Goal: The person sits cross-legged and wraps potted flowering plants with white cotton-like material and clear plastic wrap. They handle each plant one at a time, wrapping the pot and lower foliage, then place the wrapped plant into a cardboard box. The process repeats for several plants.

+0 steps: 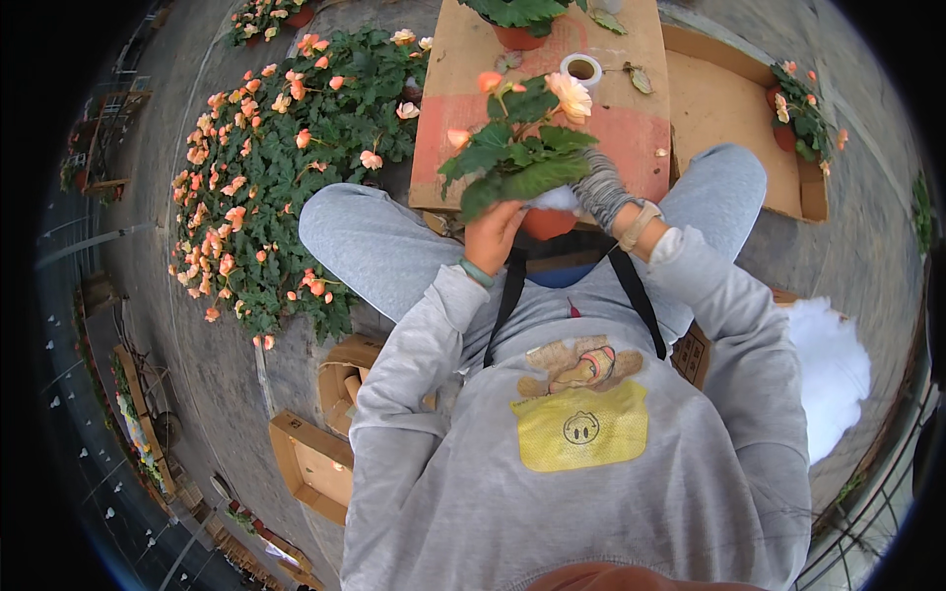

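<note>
A potted begonia (517,159) with peach blooms stands over my lap, its terracotta-coloured pot (547,224) near the cardboard's front edge. My left hand (491,235) grips the plant's left side at the pot rim, fingers partly under the leaves. White fluffy wadding (554,199) lies between leaves and pot. On the right, my right hand (602,185), wearing a striped grey glove or wrap, reaches to the wadding; its fingertips are hidden behind leaves and pot, so its grip is unclear. A roll of tape (581,70) lies on the cardboard surface (628,140) beyond the blooms.
Many flowering begonias (281,162) crowd the floor at left. Another potted plant (517,33) stands at the far end of the cardboard. An open cardboard tray (732,103) holds potted plants at right. White wadding (824,377) is heaped beside my right elbow. Empty-looking boxes (314,436) sit lower left.
</note>
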The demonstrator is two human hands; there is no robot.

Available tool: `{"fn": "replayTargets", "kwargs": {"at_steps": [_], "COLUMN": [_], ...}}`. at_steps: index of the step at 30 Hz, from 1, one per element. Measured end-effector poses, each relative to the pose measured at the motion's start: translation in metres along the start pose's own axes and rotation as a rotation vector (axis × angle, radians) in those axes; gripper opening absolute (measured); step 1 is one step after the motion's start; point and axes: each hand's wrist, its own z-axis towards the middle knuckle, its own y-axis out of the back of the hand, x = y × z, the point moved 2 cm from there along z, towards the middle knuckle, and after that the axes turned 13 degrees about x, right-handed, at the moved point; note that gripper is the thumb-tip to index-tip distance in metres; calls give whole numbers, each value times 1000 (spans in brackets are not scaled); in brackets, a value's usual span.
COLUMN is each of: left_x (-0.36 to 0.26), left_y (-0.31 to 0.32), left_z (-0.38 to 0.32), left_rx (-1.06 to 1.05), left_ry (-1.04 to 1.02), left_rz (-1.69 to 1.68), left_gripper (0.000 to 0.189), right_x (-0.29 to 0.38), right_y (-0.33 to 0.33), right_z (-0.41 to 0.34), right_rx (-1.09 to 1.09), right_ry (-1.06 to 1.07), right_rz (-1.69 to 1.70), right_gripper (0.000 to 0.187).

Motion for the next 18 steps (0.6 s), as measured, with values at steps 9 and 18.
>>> {"fn": "replayTargets", "kwargs": {"at_steps": [9, 18], "left_x": [-26, -29], "left_y": [-21, 1], "left_z": [15, 37], "left_rx": [-400, 54], "left_ry": [-407, -107], "left_rz": [461, 285], "left_gripper": [36, 28], "right_x": [30, 35], "right_y": [-4, -1], "right_z": [-4, -48], "right_rx": [-258, -66], "right_ry": [-281, 306], "right_rz": [1096, 1054], "right_gripper": [30, 29]}}
